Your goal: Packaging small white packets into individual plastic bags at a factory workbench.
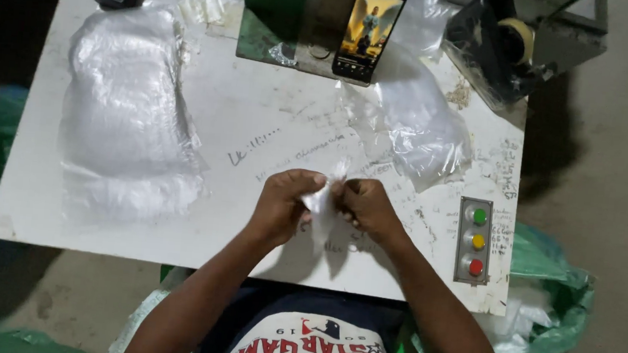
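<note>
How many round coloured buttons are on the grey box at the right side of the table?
3. They sit in one column on the grey box: the green button on top, the yellow button in the middle, the red button at the bottom. None appears hidden.

A small clear plastic bag (325,200) sits pinched between the left hand (281,205) and the right hand (369,208), lifted just above the white table (251,118). It is thin, see-through and crumpled, with a whitish sheen where the light catches its folds. Its upper end sticks up between the two thumbs, and the rest hangs down between the palms, roughly upright. The fingers of both hands close on its sides, hiding much of it. It is held over the table's near edge, somewhat toward the right half, well away from the far corners.
</note>
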